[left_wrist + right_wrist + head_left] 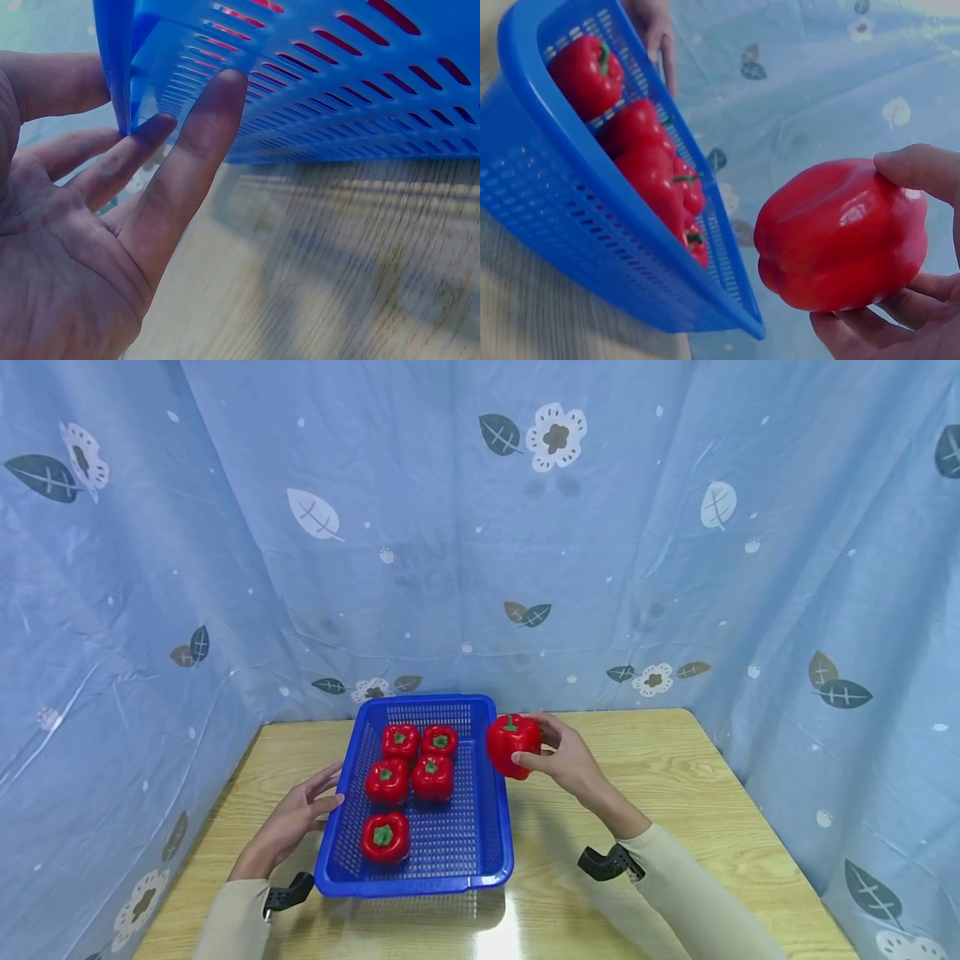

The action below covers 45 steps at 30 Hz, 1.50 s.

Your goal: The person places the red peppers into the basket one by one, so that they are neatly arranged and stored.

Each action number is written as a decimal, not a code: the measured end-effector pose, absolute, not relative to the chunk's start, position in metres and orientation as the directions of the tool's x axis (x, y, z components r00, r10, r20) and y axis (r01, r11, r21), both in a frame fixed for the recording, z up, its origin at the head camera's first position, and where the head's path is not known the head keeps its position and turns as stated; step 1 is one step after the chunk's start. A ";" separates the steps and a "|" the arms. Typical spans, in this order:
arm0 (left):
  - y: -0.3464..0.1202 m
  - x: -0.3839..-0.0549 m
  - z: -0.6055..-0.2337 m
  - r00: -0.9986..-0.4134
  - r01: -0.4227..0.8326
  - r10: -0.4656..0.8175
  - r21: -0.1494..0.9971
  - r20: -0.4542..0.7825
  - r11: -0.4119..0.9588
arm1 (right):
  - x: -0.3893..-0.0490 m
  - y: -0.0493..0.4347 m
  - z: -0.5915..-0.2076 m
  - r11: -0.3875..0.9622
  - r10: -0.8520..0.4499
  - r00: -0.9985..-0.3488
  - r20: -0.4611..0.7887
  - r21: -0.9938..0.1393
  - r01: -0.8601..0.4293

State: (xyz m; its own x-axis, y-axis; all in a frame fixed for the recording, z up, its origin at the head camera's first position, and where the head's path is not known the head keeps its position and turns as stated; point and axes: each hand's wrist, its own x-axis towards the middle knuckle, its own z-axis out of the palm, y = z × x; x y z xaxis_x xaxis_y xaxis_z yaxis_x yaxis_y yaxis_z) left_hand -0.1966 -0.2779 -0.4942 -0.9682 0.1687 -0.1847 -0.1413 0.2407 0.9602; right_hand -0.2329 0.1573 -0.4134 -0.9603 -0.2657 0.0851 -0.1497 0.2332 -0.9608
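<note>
A red bell pepper (840, 236) with a short green stem is held in my right hand (558, 756), thumb on one side and fingers on the other. In the head view it overlaps the right rim of the blue plastic basket (461, 843). Several red bell peppers sit inside, four grouped toward the far left and one pepper (386, 838) near the front left. My left hand (300, 810) grips the basket's left rim, its thumb over the edge. In the left wrist view its fingers (199, 142) lie along the slotted outer wall.
The basket stands on a wood-grain table (637, 768), whose far edge meets a blue curtain (450, 568) with flower and leaf prints. Curtain folds also hang along the left and right sides. A small black device (611, 863) is strapped to each wrist.
</note>
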 end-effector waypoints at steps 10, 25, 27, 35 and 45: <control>-0.278 -0.196 -0.493 -0.968 -0.132 0.180 0.964 -0.176 0.232 | -0.224 0.144 -0.413 0.209 -0.330 -0.940 0.093 -0.963 -0.168; -0.277 -0.195 -0.491 -0.968 -0.142 0.168 0.960 -0.186 0.243 | -0.211 0.123 -0.414 0.185 -0.434 -0.899 0.063 -0.970 -0.158; -0.276 -0.195 -0.491 -0.968 -0.144 0.164 0.958 -0.188 0.248 | -0.210 0.120 -0.414 0.195 -0.445 -0.893 0.066 -0.966 -0.169; -0.275 -0.195 -0.491 -0.970 -0.151 0.146 0.953 -0.194 0.262 | -0.207 0.109 -0.417 0.245 -0.476 -0.878 0.056 -0.950 -0.193; -0.277 -0.197 -0.492 -0.969 -0.146 0.159 0.954 -0.191 0.262 | -0.204 0.097 -0.425 0.303 -0.514 -0.856 0.051 -0.923 -0.237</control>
State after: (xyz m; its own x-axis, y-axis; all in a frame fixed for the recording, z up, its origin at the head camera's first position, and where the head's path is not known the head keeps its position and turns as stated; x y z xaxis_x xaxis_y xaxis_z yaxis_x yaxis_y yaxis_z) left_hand -0.1970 -0.2769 -0.4919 -0.9686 0.1586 -0.1915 -0.1458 0.2615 0.9541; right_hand -0.2043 0.0969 -0.4251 -0.8560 -0.5144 0.0507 -0.2369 0.3032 -0.9230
